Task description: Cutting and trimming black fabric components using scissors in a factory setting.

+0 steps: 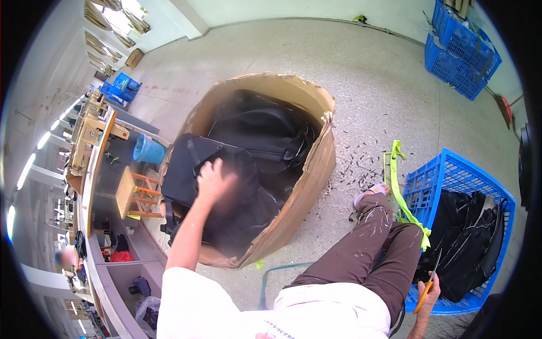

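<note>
My left hand (214,182) rests against a black bag (189,161) at the left side of a big cardboard box (316,169). Its fingers look spread and are partly blurred; a dark strap lies just beyond the fingertips. More black bags (257,121) fill the box. At the lower right, my right hand (430,292) is closed around scissors (422,296) with orange handles, the blades pointing up. That hand is beside a blue plastic crate (460,169) holding several black fabric pieces (466,243), perhaps bags.
Yellow-green strips (397,186) hang by the crate and my legs. Thread scraps (353,164) litter the floor right of the box. Left stand a wooden stool (132,193), a blue bin (148,150) and a sewing table (97,164). Stacked blue crates (460,53) stand far right.
</note>
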